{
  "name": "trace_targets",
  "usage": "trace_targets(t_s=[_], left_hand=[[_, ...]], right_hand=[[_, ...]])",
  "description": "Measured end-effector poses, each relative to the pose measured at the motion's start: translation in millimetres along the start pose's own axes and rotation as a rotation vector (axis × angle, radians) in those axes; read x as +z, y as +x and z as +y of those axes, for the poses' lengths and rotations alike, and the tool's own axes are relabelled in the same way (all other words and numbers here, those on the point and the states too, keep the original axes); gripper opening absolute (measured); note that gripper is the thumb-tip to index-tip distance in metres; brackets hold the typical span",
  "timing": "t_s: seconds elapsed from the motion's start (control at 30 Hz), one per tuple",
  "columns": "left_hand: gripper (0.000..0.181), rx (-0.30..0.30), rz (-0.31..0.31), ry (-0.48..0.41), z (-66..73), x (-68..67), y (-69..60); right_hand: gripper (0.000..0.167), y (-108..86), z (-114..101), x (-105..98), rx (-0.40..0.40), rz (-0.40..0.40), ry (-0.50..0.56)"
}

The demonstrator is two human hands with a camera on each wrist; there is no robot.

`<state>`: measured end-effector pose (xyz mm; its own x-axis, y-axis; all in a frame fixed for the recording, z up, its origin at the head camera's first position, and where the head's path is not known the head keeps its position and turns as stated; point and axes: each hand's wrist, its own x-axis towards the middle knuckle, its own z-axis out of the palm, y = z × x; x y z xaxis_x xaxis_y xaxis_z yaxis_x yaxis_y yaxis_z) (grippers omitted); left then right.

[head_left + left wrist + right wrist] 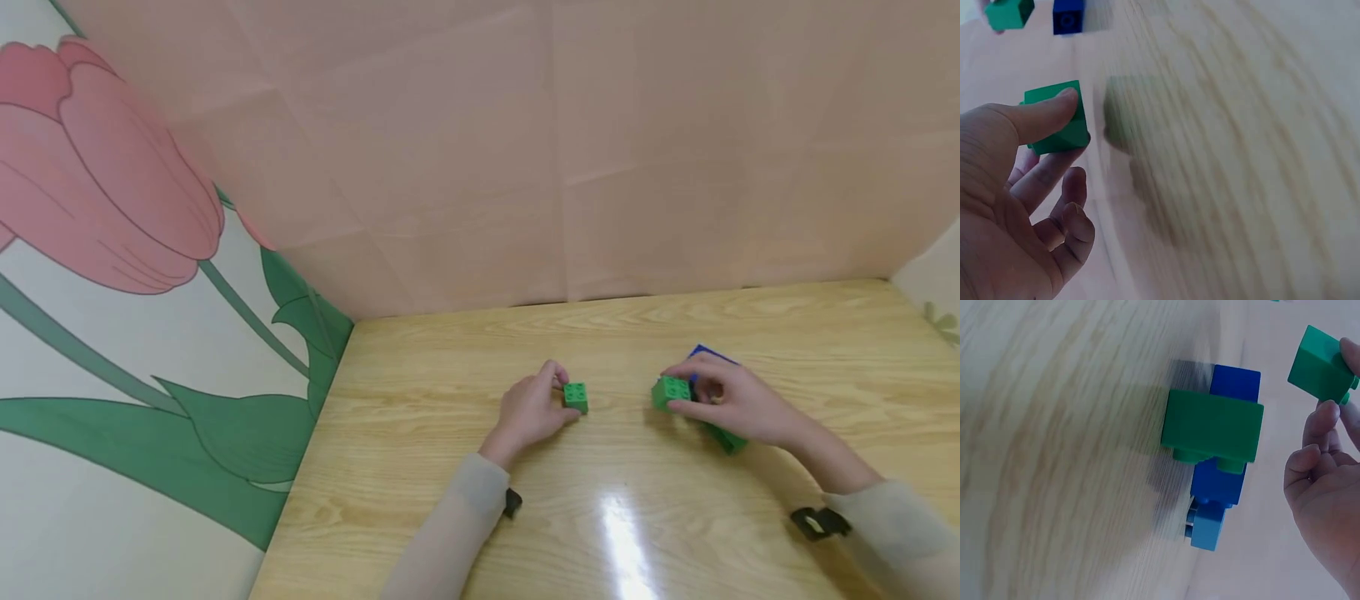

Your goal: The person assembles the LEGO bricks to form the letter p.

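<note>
My left hand pinches a small green brick between thumb and fingers; in the left wrist view the thumb lies across that brick, a little off the table. To the right, my right hand grips another green brick, studs up in the head view. The right wrist view shows this brick between thumb and fingertips, raised beside a group of bricks. In that group are a larger green brick, blue bricks and a light blue brick. My right hand partly hides them in the head view.
The wooden table meets a pink cloth backdrop at its back edge. A wall with a painted tulip stands along the left side. Black straps show at both wrists.
</note>
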<state>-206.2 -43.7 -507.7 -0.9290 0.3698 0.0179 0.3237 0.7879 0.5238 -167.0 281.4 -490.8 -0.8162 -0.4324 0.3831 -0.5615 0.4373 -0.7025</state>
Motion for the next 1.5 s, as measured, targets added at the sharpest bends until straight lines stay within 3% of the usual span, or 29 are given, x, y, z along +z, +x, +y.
trace_targets(t_s=[0.1,0.7,0.97,1.13,1.5], left_hand=[[0.047,-0.004,-0.01,0.01,-1.2,1.6,1.1],[0.046,-0.04,-0.02,-0.012,-0.2,2.9,3.7],[0.044,-0.057,-0.023,-0.05,-0.8,3.3,3.1],[0.042,-0.064,-0.015,-0.082,-1.5,3.4,2.2],[0.041,-0.067,-0.008,-0.087,-2.9,3.7,2.8]], right_hand=[[0.047,0.4,-1.0,1.5,-0.029,-0.008,0.008],[0.039,2.9,-3.3,9.5,0.053,-0.065,-0.006],[0.037,9.7,-7.4,13.5,0.077,-0.05,-0.005],[0.039,13.8,-11.0,17.6,0.041,-0.034,-0.012],[0.039,31.3,-21.8,33.3,0.054,-0.012,-0.008]])
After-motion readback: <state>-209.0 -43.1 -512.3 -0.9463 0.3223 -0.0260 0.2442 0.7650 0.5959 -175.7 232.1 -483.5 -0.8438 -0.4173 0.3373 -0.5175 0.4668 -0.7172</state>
